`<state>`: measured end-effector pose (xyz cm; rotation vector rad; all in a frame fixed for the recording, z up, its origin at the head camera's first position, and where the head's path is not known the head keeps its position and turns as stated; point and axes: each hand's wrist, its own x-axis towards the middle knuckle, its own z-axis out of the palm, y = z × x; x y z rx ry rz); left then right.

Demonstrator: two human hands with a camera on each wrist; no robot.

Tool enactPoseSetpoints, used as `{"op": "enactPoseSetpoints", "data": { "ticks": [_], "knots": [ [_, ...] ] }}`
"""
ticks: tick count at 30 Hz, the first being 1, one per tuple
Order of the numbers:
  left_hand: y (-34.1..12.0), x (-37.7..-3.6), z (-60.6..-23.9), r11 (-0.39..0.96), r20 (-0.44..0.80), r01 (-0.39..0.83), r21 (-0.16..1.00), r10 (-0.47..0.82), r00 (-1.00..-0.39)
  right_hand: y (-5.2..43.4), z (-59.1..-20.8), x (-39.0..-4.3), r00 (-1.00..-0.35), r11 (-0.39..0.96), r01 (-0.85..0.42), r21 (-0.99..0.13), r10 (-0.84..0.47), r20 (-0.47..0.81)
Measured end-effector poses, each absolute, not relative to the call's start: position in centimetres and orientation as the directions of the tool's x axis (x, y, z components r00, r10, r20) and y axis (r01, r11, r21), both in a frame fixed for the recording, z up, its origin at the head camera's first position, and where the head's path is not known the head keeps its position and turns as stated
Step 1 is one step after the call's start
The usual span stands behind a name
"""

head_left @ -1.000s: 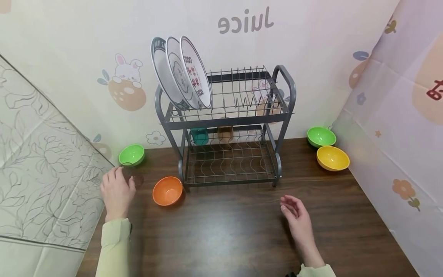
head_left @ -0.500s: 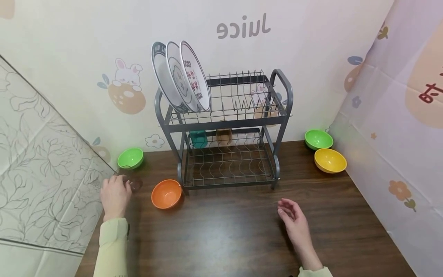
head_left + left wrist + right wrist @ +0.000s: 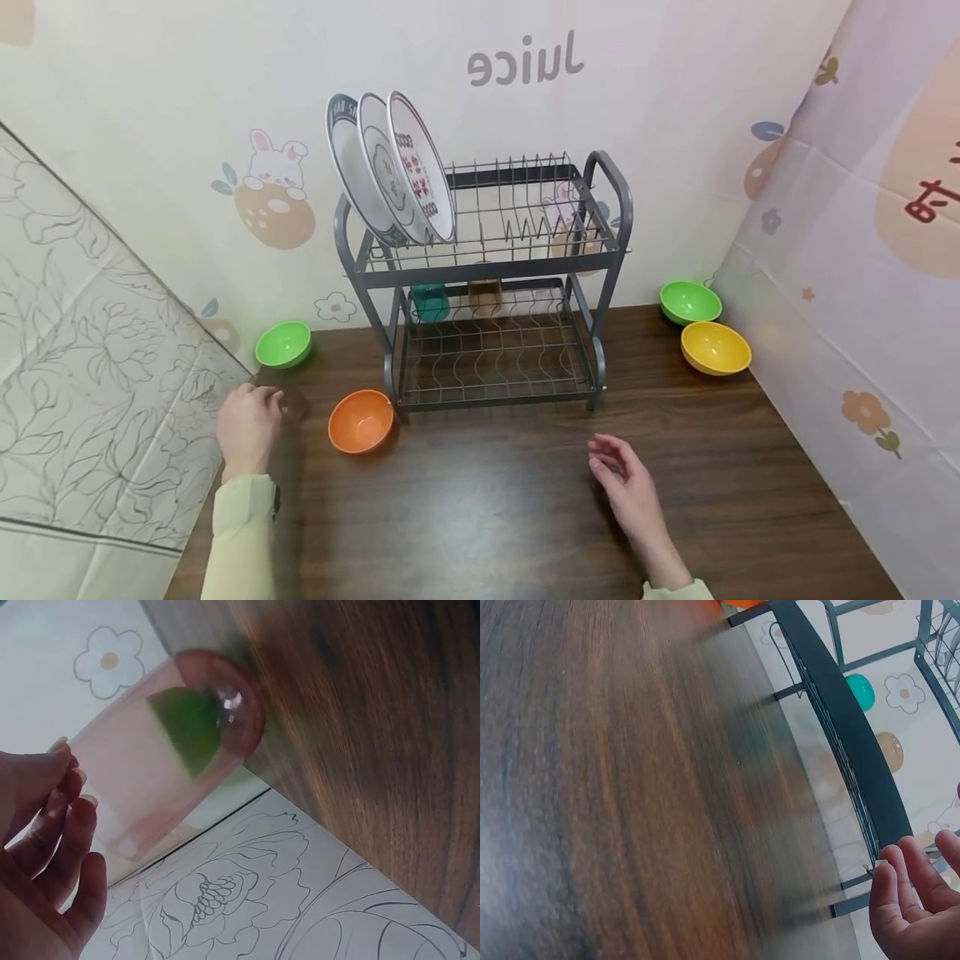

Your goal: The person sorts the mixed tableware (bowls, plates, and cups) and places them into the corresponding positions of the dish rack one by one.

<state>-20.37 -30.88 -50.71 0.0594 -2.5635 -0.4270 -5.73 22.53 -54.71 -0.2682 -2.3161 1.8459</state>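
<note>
The right hand [image 3: 626,483] hovers above the dark wooden table [image 3: 487,517], its grip loosely spread and holding nothing. Farther left, the left hand [image 3: 247,421] has its grip curled round a clear pinkish plastic cup [image 3: 161,776] standing on the table. Beyond lie an orange bowl [image 3: 362,421], a green bowl [image 3: 283,343] and a grey two-tier wire dish rack [image 3: 487,275].

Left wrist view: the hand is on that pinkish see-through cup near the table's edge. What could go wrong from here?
The cup is tilted, and only the fingertips of the left hand touch it, so it might slip or roll. It sits by the table edge beside the green bowl, so a slip could knock the bowl or send the cup off the table.
</note>
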Motion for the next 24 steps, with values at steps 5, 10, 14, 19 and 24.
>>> {"op": "enactPoseSetpoints", "data": {
  "ticks": [5, 10, 14, 19, 24],
  "knots": [
    [-30.3, -19.1, -50.4, 0.904, 0.474, 0.001, 0.427, -0.222, -0.852, 22.0, -54.6, -5.6, -0.98, 0.234, 0.0, -0.972, 0.196, 0.047],
    [-29.2, -17.8, -49.5, 0.844, 0.512, 0.024, 0.537, -0.302, -0.804, 21.0, -54.2, -5.5, -0.985, 0.199, -0.068, -0.978, 0.141, 0.097],
    [-28.1, -17.0, -48.6, 0.81, 0.561, 0.076, 0.581, -0.331, -0.759, 19.5, -53.9, -5.4, -0.991, 0.155, -0.076, -0.985, 0.095, 0.091],
    [-26.7, -15.9, -47.7, 0.731, 0.609, 0.188, 0.656, -0.365, -0.704, 16.9, -54.1, -4.9, -0.999, 0.126, -0.033, -0.991, -0.02, 0.03],
    [-24.5, -14.7, -47.0, 0.608, 0.567, 0.255, 0.752, -0.4, -0.72, 14.7, -54.1, -4.2, -0.985, 0.117, -0.012, -0.993, -0.172, -0.009]
  ]
}}
